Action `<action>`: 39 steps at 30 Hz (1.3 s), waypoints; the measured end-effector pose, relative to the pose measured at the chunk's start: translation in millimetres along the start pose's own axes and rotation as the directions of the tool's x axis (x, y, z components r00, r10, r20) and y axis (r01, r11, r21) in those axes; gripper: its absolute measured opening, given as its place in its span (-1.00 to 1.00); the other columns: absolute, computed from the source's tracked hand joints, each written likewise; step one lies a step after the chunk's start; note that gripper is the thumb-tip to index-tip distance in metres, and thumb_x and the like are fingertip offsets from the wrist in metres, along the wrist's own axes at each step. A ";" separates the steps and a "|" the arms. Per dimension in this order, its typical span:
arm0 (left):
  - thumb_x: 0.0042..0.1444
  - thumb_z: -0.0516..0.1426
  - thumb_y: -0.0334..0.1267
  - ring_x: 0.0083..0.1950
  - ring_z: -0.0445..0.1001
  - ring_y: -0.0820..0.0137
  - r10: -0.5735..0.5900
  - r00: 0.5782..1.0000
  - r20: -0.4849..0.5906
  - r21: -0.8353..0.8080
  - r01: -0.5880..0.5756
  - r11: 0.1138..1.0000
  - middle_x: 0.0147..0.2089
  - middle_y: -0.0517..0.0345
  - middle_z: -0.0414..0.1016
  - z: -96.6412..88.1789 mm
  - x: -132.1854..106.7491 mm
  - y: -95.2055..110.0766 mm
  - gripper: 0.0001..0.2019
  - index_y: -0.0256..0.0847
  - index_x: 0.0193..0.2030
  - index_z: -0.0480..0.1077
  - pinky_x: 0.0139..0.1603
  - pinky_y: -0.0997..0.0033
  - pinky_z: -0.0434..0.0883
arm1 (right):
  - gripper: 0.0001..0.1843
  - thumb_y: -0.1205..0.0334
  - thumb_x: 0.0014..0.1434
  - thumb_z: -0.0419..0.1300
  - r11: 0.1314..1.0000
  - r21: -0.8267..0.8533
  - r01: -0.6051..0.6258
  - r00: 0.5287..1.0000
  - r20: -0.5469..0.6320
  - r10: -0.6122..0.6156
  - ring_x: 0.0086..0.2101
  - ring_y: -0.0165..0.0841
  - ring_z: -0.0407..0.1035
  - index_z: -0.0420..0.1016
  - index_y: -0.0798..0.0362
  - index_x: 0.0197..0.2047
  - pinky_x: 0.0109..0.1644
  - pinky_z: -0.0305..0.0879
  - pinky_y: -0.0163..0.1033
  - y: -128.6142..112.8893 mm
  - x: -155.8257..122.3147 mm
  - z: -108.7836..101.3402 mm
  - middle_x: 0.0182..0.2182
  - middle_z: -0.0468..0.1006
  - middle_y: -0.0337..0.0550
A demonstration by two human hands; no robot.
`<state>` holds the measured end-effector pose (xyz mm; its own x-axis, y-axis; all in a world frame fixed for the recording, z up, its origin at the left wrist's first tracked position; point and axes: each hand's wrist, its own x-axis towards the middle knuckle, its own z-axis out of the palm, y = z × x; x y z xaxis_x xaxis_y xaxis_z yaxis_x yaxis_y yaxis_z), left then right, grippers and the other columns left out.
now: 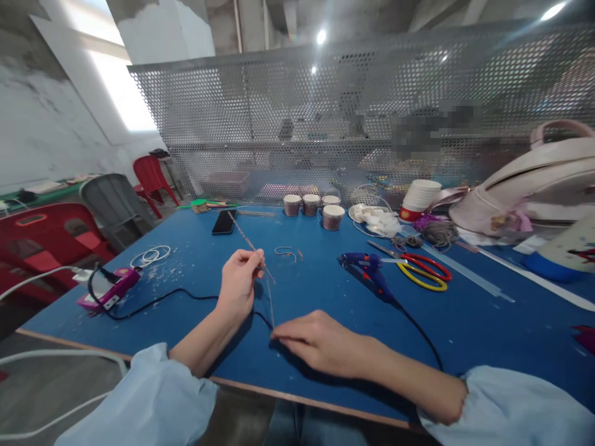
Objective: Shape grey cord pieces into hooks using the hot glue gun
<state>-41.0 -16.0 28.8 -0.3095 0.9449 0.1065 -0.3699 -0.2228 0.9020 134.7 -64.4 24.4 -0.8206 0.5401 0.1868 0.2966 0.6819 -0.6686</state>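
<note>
My left hand [239, 279] is raised a little above the blue table [465, 322], fingers pinched on a thin wire strand [246, 238] that runs up and back toward a black phone [224, 221]. The strand bends at my fingers and drops down to my right hand [316, 341], which rests low on the table near the front edge and pinches its lower end. A short curled piece of wire [286, 251] lies just beyond my left hand.
A blue glue gun [369, 266] with a black cord lies right of centre, beside red and yellow scissors [421, 267]. Small cups [333, 216], a stack of paper cups [419, 197], a pink bag [534, 179], and a pink tool [114, 290] surround the work area. Perforated metal screen behind.
</note>
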 end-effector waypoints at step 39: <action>0.02 0.19 -0.14 -0.68 0.07 0.59 -0.113 0.973 0.200 0.415 0.020 0.910 -0.71 0.39 0.15 4.4 -62.1 -16.1 -0.77 -0.19 -0.48 0.25 -0.65 0.58 0.02 | -0.77 0.11 0.12 0.15 0.840 0.516 -0.169 0.730 -0.507 0.458 -0.55 -0.49 0.20 0.48 0.09 -0.39 -0.49 0.14 -0.36 -4.3 -3.9 -10.9 -0.56 0.41 -0.28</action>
<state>-12.0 -70.0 9.6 -0.0846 0.9927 0.0858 0.0205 -0.0844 0.9962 142.0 -64.2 34.4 -0.2158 0.9567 0.1951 0.1360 0.2273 -0.9643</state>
